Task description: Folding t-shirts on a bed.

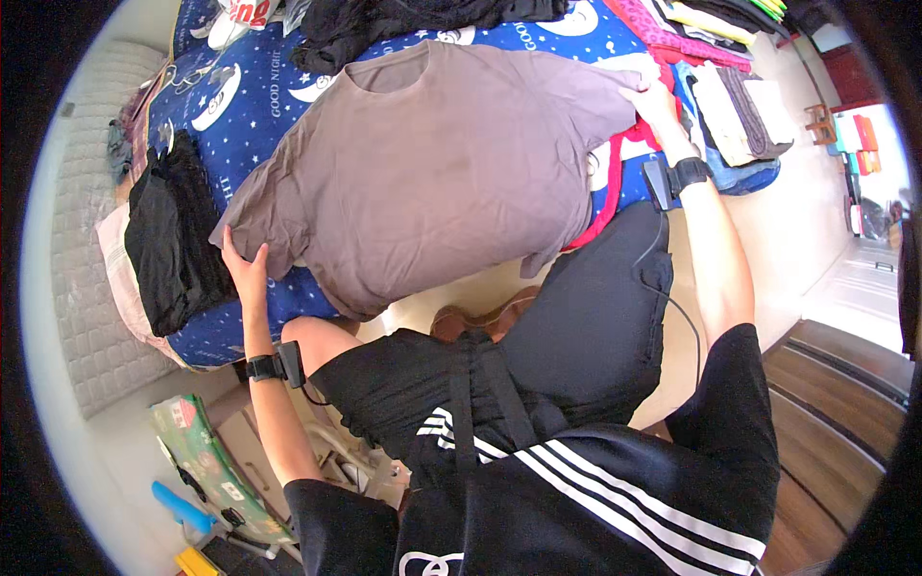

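Observation:
A greyish-mauve T-shirt is spread out in front of me, its neckline toward the far side and its hem hanging over the bed's near edge. My left hand is closed on the end of the left sleeve, thumb on top. At the far right, my right hand pinches the end of the other sleeve. Some of the fingers of both hands are hidden by the cloth. Under the shirt lies a blue bedsheet printed with moons and stars. Red-edged cloth shows beneath the right sleeve.
Dark clothes lie at the back of the bed. A black lacy garment is at the left edge. Folded clothes are stacked at the right, near pink patterned cloth. A wooden cabinet stands to my right.

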Demonstrator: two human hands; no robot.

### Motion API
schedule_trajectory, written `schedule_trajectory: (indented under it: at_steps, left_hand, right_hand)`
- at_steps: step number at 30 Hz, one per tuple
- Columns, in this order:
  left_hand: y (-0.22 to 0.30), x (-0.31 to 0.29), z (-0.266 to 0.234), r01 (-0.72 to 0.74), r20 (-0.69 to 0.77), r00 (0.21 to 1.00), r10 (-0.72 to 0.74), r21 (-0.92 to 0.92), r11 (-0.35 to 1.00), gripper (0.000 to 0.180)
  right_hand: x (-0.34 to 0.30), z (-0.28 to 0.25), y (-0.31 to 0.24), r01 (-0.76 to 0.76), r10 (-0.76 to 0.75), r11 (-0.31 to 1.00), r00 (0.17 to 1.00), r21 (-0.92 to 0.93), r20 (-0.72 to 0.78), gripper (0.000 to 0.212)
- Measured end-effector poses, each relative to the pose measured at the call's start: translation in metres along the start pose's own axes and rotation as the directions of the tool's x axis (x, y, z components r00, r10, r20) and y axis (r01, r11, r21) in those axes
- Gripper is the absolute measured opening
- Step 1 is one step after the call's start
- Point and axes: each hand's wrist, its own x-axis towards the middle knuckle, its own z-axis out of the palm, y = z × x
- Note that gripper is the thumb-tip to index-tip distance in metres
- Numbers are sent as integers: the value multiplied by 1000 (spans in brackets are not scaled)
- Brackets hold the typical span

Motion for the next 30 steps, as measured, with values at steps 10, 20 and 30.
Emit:
schedule_trajectory:
  at_steps: [10,20,30]
  left_hand:
    - [-13,11,1,222,-66,975,-214,169,960,85]
    - [-18,3,-6,228,-69,973,-219,198,953,81]
    - [-12,10,7,171,-26,985,-169,194,966,79]
  right_hand:
    - [3,-44,-71,-60,58,941,998,333,16,26]
    - [-9,-59,-68,-247,-116,720,878,649,464,40]
    - [6,-50,6,225,-402,902,751,369,524,84]
